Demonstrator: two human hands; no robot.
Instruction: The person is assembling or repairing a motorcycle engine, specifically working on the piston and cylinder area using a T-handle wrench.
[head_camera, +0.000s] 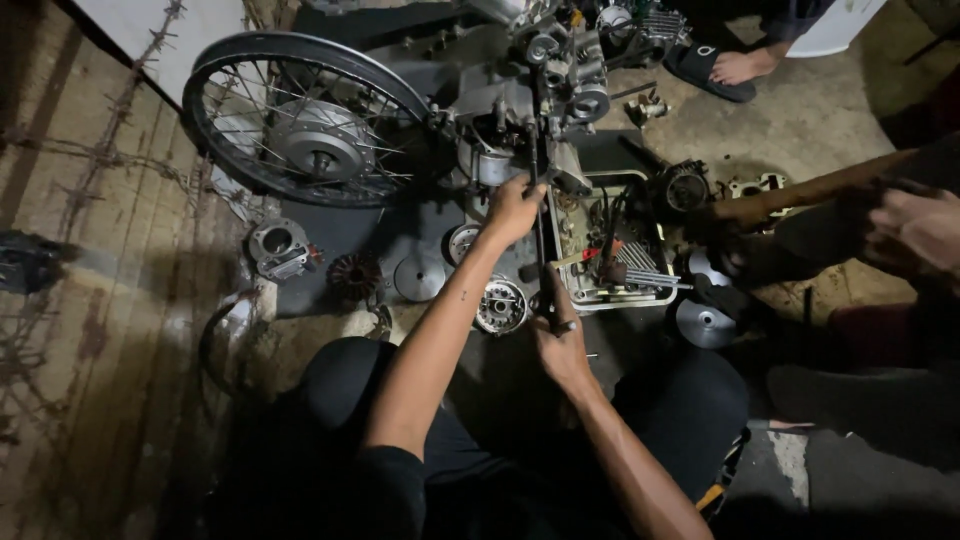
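My left hand (513, 208) grips the upper part of a long dark metal rod (541, 235) just below a grey motorcycle engine block (540, 90). Closed around the rod's lower end is my right hand (560, 342), close to my lap. The rod runs almost upright from the engine down between my hands. A spoked wheel (300, 120) lies on the floor to the left of the engine.
A tray of tools and parts (615, 265) sits right of the rod. Round metal parts (420, 275) and a cylinder (280, 248) lie on the floor. Another person's hand (925, 230) and a wooden handle (800, 192) reach in from the right; a sandalled foot (735, 68) is farther back.
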